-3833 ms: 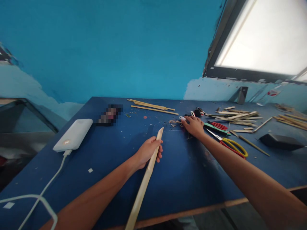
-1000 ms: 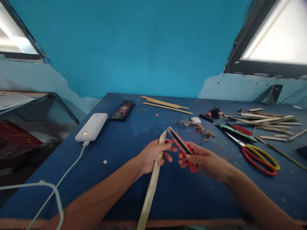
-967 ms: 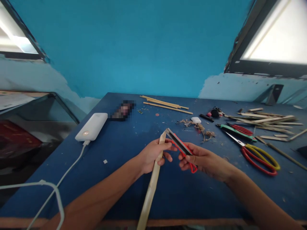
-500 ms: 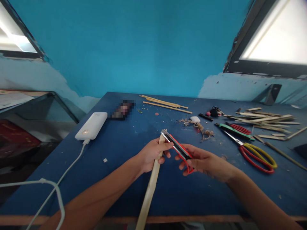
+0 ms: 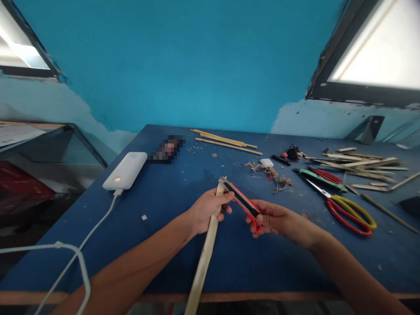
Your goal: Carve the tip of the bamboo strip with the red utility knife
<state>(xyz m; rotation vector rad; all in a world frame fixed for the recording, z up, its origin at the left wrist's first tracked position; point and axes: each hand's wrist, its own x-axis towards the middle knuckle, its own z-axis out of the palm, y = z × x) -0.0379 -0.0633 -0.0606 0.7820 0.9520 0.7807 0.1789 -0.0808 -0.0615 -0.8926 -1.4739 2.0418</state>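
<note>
My left hand (image 5: pixel 210 209) is closed around the upper part of a pale flat wooden strip (image 5: pixel 206 258), which runs down past the table's front edge. Its thumb lies against the front of a red and black box cutter (image 5: pixel 244 201). My right hand (image 5: pixel 274 218) grips the cutter by its rear end, thumb on top. The cutter slants up to the left, and its metal tip meets the strip's top end. How far the blade reaches out or into the wood is too small to tell.
On the blue table (image 5: pixel 177 192) lie thin sticks (image 5: pixel 229 144), twine (image 5: pixel 275 178), a white case (image 5: pixel 266 162), scissors (image 5: pixel 348 210), green-handled pliers (image 5: pixel 320 180) and a pile of split strips (image 5: pixel 367 164). A white power bank (image 5: pixel 126 170) with a cable (image 5: pixel 98 236) sits left, beside a blurred-out dark object (image 5: pixel 167 149).
My right hand and the rear of the box cutter have shifted slightly. The cutter's tip stays at the strip's top end, and my left hand keeps its hold.
</note>
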